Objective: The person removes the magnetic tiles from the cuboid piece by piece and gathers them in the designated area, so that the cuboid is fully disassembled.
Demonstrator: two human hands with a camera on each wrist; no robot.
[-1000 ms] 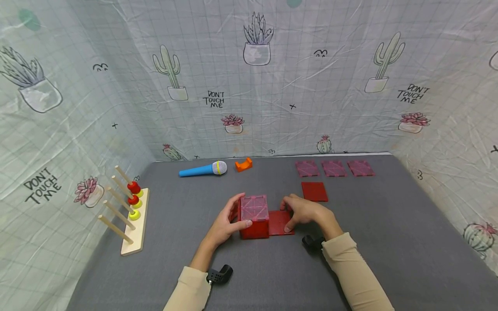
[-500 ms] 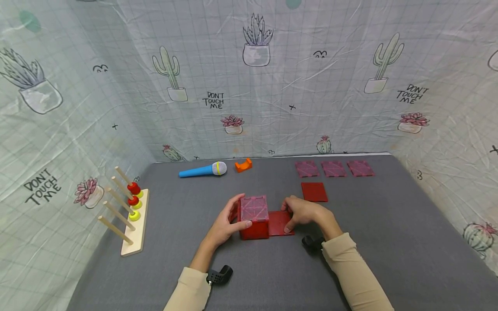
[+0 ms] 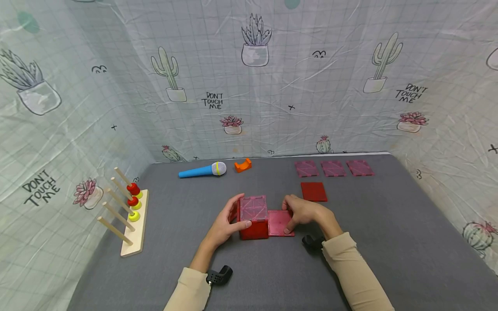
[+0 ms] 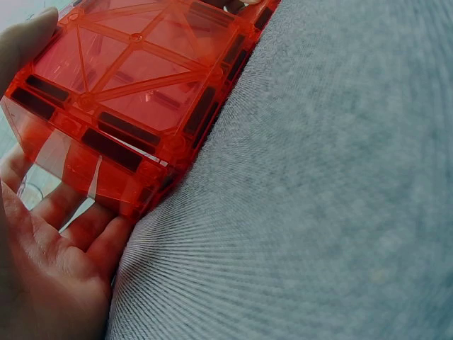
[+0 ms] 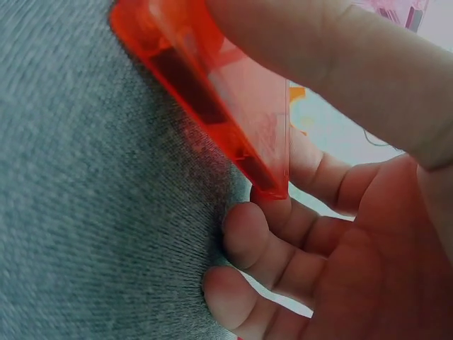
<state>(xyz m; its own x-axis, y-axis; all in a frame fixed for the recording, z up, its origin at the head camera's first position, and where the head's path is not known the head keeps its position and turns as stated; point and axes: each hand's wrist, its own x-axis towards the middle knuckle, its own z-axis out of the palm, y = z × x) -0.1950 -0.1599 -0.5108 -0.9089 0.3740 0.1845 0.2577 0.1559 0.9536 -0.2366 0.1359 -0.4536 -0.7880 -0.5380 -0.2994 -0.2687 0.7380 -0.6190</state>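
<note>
A red see-through box built of magnetic tiles (image 3: 253,230) stands mid-table, with a pinkish, ribbed tile (image 3: 253,208) as its top. My left hand (image 3: 226,221) grips it from the left, thumb at the near side and fingers behind. Dark magnet strips line the box's edges (image 4: 113,147) in the left wrist view. Against the box's right side lies a flat red magnetic tile (image 3: 278,223). My right hand (image 3: 305,212) holds this tile by its right part, thumb on the near edge and fingers at the far edge. The right wrist view shows the thumb (image 5: 333,57) over the tile (image 5: 187,81).
One red tile (image 3: 314,191) lies beyond my right hand, with three pinkish tiles (image 3: 333,169) in a row behind it. A blue toy microphone (image 3: 198,171) and an orange piece (image 3: 243,165) lie at the back. A wooden peg board (image 3: 136,233) with rings stands left.
The flat tile's face has turned from dark red to a brighter pink in the head view. Both hands and the box have hardly moved.
</note>
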